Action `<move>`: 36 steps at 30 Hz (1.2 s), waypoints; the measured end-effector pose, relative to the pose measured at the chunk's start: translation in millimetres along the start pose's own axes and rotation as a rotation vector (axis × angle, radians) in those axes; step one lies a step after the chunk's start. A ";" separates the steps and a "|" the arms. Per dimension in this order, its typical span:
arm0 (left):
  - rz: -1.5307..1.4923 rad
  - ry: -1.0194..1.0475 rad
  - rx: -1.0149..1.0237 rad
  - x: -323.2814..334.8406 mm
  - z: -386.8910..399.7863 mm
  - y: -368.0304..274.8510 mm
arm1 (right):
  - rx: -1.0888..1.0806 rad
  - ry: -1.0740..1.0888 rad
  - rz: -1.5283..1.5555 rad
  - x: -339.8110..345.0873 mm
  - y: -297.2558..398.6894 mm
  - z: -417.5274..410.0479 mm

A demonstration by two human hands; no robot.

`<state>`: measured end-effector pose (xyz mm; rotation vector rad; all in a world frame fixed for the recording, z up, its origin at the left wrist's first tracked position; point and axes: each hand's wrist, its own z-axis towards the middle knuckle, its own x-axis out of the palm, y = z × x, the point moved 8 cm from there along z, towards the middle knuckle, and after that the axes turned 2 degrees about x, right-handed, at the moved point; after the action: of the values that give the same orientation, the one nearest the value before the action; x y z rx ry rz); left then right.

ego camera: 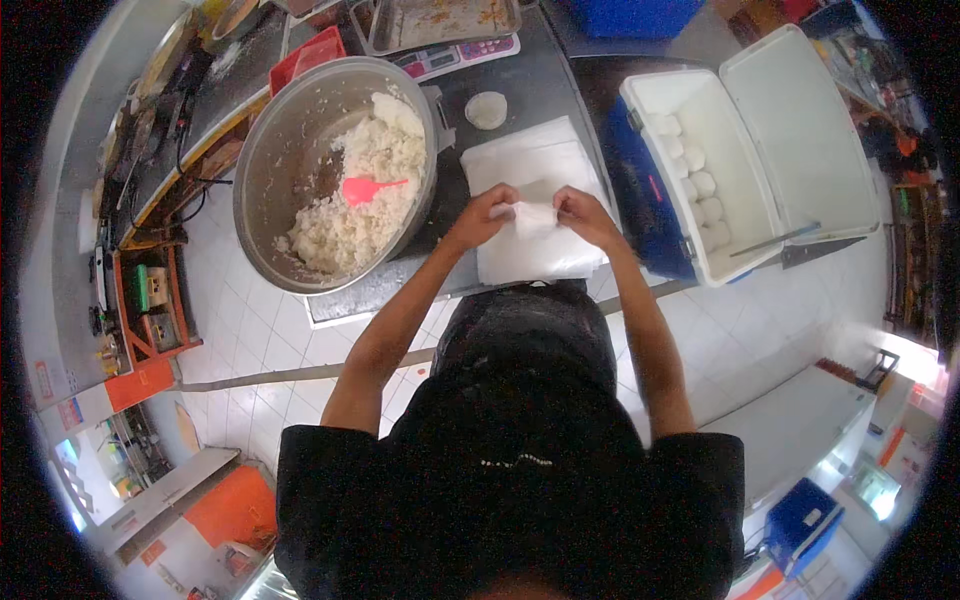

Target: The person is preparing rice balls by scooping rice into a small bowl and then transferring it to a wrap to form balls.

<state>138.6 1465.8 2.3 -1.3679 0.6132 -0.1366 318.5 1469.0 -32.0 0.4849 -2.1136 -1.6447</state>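
Observation:
My left hand point(482, 217) and my right hand point(589, 217) pinch the two sides of a small white wrapper point(536, 220). Whether anything is inside its folds cannot be seen. Beneath both hands lies a stack of thin white sheets point(525, 259) on the dark table point(517, 82). To the left, a large metal pot point(296, 142) holds cooked white rice point(382, 154), with a pink plastic scoop point(362, 190) resting on it. Beyond the stack sits a small round cup point(486, 110) with pale contents.
On the right, a blue and white cooler box point(750, 217) stands with its lid point(806, 142) raised; several white rounded bundles point(702, 184) line one side. A digital scale point(457, 56), a metal tray point(442, 26) and a red container point(306, 58) are at the table's far end.

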 end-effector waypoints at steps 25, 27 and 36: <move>-0.354 -0.208 -0.509 13.9 18.5 -111.6 | -0.186 -0.636 -0.141 27.5 155.6 -86.7; -0.779 -0.429 -0.399 16.4 26.4 -102.1 | -0.255 -0.687 -0.064 27.4 162.0 -77.9; -0.631 -0.959 -0.136 15.0 39.6 -151.7 | -0.402 -0.931 0.615 14.5 152.7 -56.5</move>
<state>209.1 1460.4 143.0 -1.5239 -0.6265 0.0670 332.9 1451.7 129.9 -1.1441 -2.0169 -1.9875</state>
